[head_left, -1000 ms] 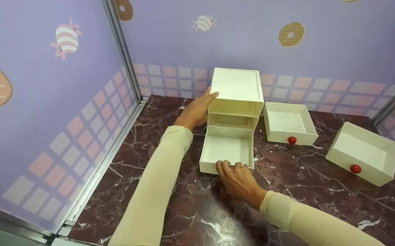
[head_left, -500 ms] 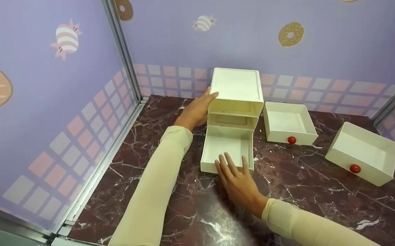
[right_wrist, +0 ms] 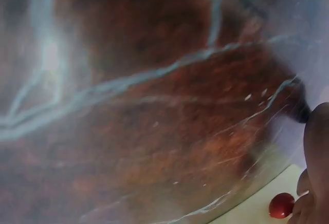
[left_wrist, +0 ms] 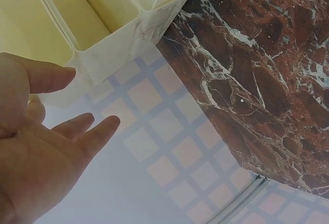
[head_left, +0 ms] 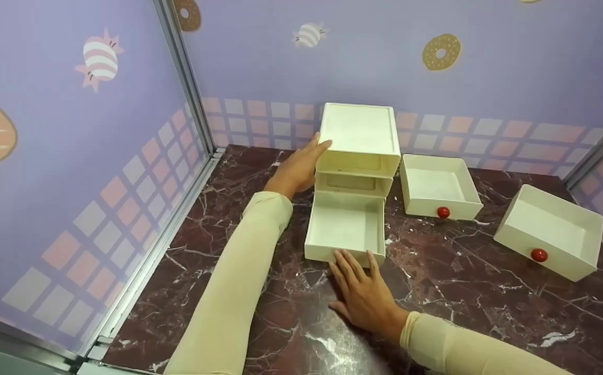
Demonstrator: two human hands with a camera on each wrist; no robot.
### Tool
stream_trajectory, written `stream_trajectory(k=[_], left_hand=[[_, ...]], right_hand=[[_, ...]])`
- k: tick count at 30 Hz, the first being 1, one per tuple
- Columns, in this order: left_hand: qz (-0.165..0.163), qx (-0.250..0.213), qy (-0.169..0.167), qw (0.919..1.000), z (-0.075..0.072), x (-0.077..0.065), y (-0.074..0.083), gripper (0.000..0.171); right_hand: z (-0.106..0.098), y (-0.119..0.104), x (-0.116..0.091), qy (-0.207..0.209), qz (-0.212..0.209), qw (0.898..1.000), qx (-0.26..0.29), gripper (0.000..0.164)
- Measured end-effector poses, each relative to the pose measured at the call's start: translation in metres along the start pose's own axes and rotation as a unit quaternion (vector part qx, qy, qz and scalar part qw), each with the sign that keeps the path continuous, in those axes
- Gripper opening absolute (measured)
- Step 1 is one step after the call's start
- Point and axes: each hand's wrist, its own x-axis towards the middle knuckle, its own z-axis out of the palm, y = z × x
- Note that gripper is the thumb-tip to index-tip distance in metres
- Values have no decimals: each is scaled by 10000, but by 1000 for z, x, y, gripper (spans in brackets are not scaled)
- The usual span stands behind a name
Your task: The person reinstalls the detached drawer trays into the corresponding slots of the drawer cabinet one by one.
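A white cabinet [head_left: 359,127] stands against the back wall with its two upper slots uncovered. Its bottom drawer [head_left: 345,224] sticks out at the front. My left hand [head_left: 298,165] rests on the cabinet's left side, the thumb near the top edge; in the left wrist view its fingers are extended beside the cabinet [left_wrist: 110,54]. My right hand [head_left: 366,297] has straight fingers that touch the front of the bottom drawer. In the right wrist view, a red knob [right_wrist: 281,205] on a pale drawer front shows beside the fingers; the head view hides this knob behind the hand.
Two loose white drawers with red knobs lie to the right: a shallower drawer [head_left: 439,182] beside the cabinet and a deeper drawer [head_left: 551,224] farther right, turned at an angle. The dark red marbled table [head_left: 202,291] is bounded by patterned walls and a metal rail [head_left: 160,245].
The right hand's fingers were curled over the drawer's front rim. They straightened and dropped lower onto the front face. My left hand keeps its place on the cabinet.
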Motion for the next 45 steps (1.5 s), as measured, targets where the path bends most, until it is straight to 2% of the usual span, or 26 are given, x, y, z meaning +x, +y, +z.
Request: stream_trajectory(k=[7, 14, 22, 28, 34, 41, 45], left_hand=[[70, 27, 78, 9999, -1, 0, -1, 101], [57, 24, 55, 10000, 0, 1, 1, 99], [8, 1, 58, 10000, -4, 1, 1, 102], [41, -53, 43, 10000, -2, 1, 0, 104], [16, -128, 74, 9999, 0, 0, 1, 107], [-18, -84, 140, 9999, 1, 1, 1, 105], [-27, -101, 173, 9998, 0, 0, 0, 104]], right_hand=[[5, 12, 15, -140, 109, 9998, 31, 85], [12, 28, 35, -385, 409, 9984, 74, 85], [9, 42, 64, -804, 517, 9952, 221, 86], [13, 61, 80, -1146, 778, 9899, 308, 86], [17, 76, 90, -1449, 959, 9831, 585, 83], [22, 87, 96, -1403, 1324, 9769, 918, 77], [24, 88, 99, -1482, 1371, 9735, 1078, 78]])
